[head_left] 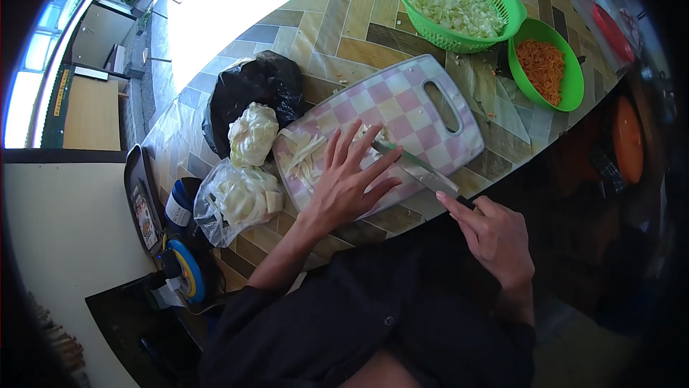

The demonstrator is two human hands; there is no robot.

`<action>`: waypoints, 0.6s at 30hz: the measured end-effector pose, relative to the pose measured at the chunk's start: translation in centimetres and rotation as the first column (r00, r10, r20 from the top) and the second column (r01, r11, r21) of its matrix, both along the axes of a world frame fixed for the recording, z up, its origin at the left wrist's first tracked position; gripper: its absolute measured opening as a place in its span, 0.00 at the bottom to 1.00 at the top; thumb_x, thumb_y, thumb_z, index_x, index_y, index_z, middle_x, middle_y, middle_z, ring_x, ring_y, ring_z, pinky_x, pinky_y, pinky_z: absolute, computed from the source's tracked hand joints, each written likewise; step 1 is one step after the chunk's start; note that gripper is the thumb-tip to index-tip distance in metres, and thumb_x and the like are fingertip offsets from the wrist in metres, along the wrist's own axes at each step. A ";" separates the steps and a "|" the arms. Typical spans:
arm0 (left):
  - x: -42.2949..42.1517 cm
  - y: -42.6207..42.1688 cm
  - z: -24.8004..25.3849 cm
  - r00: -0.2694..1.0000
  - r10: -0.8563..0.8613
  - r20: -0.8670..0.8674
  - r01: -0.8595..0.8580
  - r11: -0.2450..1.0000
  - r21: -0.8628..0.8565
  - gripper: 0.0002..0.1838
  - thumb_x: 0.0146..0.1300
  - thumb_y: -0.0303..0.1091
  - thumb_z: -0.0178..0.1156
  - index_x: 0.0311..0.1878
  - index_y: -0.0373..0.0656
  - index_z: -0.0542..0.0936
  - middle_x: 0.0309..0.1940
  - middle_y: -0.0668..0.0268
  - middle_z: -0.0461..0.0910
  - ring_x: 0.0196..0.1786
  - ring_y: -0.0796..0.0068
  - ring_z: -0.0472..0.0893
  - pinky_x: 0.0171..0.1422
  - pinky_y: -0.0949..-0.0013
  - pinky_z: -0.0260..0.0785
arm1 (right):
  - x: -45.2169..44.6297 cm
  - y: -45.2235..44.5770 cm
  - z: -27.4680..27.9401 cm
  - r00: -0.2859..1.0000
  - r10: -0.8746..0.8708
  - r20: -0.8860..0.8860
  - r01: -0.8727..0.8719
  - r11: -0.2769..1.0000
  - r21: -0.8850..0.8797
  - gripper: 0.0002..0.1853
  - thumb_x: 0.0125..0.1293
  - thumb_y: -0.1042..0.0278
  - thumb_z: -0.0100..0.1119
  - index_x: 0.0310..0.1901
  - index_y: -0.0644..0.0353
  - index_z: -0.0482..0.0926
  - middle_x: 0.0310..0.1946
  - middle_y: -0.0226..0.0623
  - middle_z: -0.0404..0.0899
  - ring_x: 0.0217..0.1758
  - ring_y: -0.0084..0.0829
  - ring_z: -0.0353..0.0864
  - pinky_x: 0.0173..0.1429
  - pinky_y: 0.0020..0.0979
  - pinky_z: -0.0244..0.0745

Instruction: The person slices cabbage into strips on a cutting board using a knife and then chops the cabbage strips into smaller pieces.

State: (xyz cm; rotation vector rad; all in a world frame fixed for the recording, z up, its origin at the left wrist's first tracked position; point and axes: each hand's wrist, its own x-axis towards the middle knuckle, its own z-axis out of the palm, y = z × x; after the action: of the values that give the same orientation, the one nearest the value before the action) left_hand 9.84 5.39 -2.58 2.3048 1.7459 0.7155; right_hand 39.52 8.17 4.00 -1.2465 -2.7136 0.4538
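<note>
In the head view, my right hand [499, 237] is closed around the dark handle of a knife [429, 173]. The blade reaches left across the near edge of a pink-and-white checkered cutting board [409, 94]. My left hand [348, 183] lies over the board with its fingers spread, close to the blade's tip; whether it touches the blade I cannot tell. Pale sliced cabbage [304, 156] is on the board beside and partly under this hand. A cut piece of cabbage [252, 134] sits just left of the board, and more cabbage [244, 194] is in a clear plastic bag.
A green colander [518, 21] of chopped cabbage stands at the back, beside a green bowl [574, 94] of shredded carrot. A black plastic bag [269, 79] lies behind the cabbage. At left are a dark tray [136, 173] and a blue-and-yellow roll [188, 271].
</note>
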 end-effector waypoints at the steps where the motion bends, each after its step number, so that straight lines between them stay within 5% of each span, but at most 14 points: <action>1: 0.2 0.0 -0.1 0.999 0.035 -0.016 -0.035 0.999 -0.008 0.26 0.71 0.46 0.73 0.72 0.62 0.84 0.81 0.55 0.68 0.84 0.42 0.63 0.87 0.36 0.52 | 0.2 0.2 0.0 1.000 0.011 -0.003 -0.011 1.000 0.002 0.28 0.73 0.62 0.69 0.72 0.23 0.81 0.26 0.30 0.71 0.25 0.32 0.81 0.30 0.37 0.78; 6: -1.3 -0.3 -0.6 0.982 0.164 0.088 -0.164 0.986 -0.010 0.26 0.72 0.46 0.72 0.72 0.56 0.83 0.80 0.51 0.67 0.84 0.41 0.63 0.87 0.33 0.51 | 0.9 1.6 -0.6 0.996 0.012 -0.093 -0.023 0.992 -0.124 0.27 0.75 0.62 0.67 0.74 0.29 0.81 0.27 0.34 0.75 0.26 0.38 0.82 0.34 0.40 0.78; 7: -1.1 -0.4 0.0 0.973 0.198 0.117 -0.207 0.976 0.067 0.24 0.71 0.40 0.72 0.69 0.51 0.84 0.73 0.53 0.76 0.75 0.45 0.75 0.79 0.42 0.67 | 0.9 2.0 -0.9 0.993 0.001 -0.120 -0.024 0.982 -0.186 0.27 0.76 0.63 0.66 0.74 0.32 0.80 0.28 0.36 0.77 0.28 0.41 0.83 0.35 0.41 0.79; 11: -1.4 -1.3 0.3 0.924 0.311 0.223 -0.318 0.948 -0.004 0.19 0.69 0.31 0.73 0.62 0.43 0.87 0.52 0.56 0.89 0.54 0.55 0.89 0.59 0.58 0.81 | 0.5 2.4 -3.7 0.940 -0.058 -0.337 -0.051 0.951 -0.306 0.28 0.79 0.67 0.61 0.78 0.41 0.75 0.35 0.46 0.86 0.36 0.52 0.87 0.41 0.49 0.81; 14: -0.7 -1.8 0.2 0.867 0.455 0.203 -0.410 0.883 -0.229 0.18 0.70 0.29 0.71 0.62 0.41 0.87 0.50 0.55 0.89 0.53 0.55 0.89 0.57 0.58 0.81 | 0.0 2.3 -2.8 0.951 -0.087 -0.295 -0.061 0.886 -0.459 0.29 0.79 0.69 0.58 0.79 0.45 0.73 0.41 0.50 0.89 0.42 0.57 0.88 0.46 0.53 0.81; 18: 0.0 -0.8 -1.7 0.863 0.429 0.266 -0.386 0.901 -0.200 0.16 0.71 0.27 0.69 0.61 0.40 0.87 0.50 0.55 0.89 0.52 0.55 0.90 0.56 0.58 0.81 | 0.0 2.0 -2.4 0.950 -0.100 -0.297 -0.061 0.872 -0.486 0.28 0.80 0.68 0.57 0.80 0.47 0.72 0.37 0.54 0.87 0.42 0.58 0.88 0.46 0.54 0.80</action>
State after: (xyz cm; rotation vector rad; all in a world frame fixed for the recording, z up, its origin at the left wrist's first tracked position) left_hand 9.86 4.60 -4.25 1.6363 2.0721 0.9231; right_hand 39.55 10.20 1.55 -1.1662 -2.3810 1.2872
